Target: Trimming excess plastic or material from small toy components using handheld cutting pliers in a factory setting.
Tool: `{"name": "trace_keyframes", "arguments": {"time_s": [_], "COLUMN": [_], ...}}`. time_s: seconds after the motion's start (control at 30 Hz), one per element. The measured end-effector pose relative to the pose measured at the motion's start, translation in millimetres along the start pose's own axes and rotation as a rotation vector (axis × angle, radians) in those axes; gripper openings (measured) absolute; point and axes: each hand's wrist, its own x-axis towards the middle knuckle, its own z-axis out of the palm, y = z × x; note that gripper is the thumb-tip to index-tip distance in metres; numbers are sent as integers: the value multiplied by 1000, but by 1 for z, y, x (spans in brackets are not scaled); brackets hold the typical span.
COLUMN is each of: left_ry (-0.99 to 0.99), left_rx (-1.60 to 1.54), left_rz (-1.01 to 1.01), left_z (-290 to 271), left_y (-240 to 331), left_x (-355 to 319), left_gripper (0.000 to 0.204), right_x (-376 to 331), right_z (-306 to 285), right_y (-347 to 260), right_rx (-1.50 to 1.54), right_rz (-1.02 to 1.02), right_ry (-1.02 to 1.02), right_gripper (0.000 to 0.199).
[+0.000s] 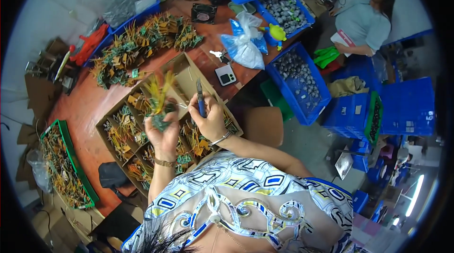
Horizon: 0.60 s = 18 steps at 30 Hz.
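Observation:
My left hand (163, 130) is closed around a bunch of small green circuit boards with yellow wires (160, 91) that fan upward, slightly blurred. To its right, my right hand (210, 119) grips a slim blue-handled tool (201, 104) with a grey metal tip pointing up and away; its exact kind is unclear. Both hands are over a divided cardboard box (112, 119). Several compartments hold wired circuit boards (120, 143), while the far right compartment (189, 80) shows mostly bare cardboard.
Piled wired boards (127, 54) lie beyond the box on the red table (78, 125). A green tray (85, 184) of boards stands left. A phone (225, 75), keys, a tied plastic bag (246, 45) and blue bins (307, 116) are right. A person (366, 21) stands far right.

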Motion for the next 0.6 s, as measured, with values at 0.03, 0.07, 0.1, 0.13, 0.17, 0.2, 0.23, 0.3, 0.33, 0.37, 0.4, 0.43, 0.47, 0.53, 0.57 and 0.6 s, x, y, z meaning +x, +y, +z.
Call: {"name": "trace_keyframes", "arguments": {"time_s": [0.03,0.07,0.1,0.13,0.17,0.2,0.23,0.3,0.33,0.37,0.4,0.43,0.47,0.53,0.57,0.6], "left_ry": [-46,-55,-64,-104,-105,-5,102,120,82,41,8,7,33,-76,-61,-83], "left_rx": [-48,0,44,190,190,356,523,798,885,903,934,969,991,1083,1131,1203], "left_rz": [-53,7,84,131,146,224,301,402,405,395,406,422,447,444,436,459], "left_z": [6,12,14,12,10,10,11,18,24,26,13,21,29,18,20,19], "left_y": [9,13,18,25,26,27,27,9,0,-2,7,-3,-11,-2,-4,-3], "left_x": [3,3,-1,-3,-4,-6,-8,-9,-10,-11,-9,-11,-13,-14,-17,-16], "left_gripper": [57,57,56,53,53,49,44,39,51,52,50,50,51,54,54,54], "right_x": [6,12,17,23,31,38,46,56,52,52,48,43,38,27,24,20], "right_z": [-1,-4,-6,-7,-9,-13,-17,-29,-35,-40,-47,-53,-57,-60,-61,-58], "right_y": [4,5,6,7,10,13,19,49,32,5,-16,-35,-62,-102,-112,-110], "right_rx": [46,46,12,-21,-177,-284,-388,-315,-284,-249,-232,-220,-331,-509,-583,-602], "right_rz": [0,-7,-44,-80,-83,-30,23,30,1,-30,8,48,-22,-128,-162,-288], "right_ry": [31,40,28,13,-27,-78,-130,-156,-135,-122,-167,-207,-297,-488,-599,-560], "right_gripper": [17,17,16,16,15,13,13,18,22,26,30,34,37,40,40,39]}}
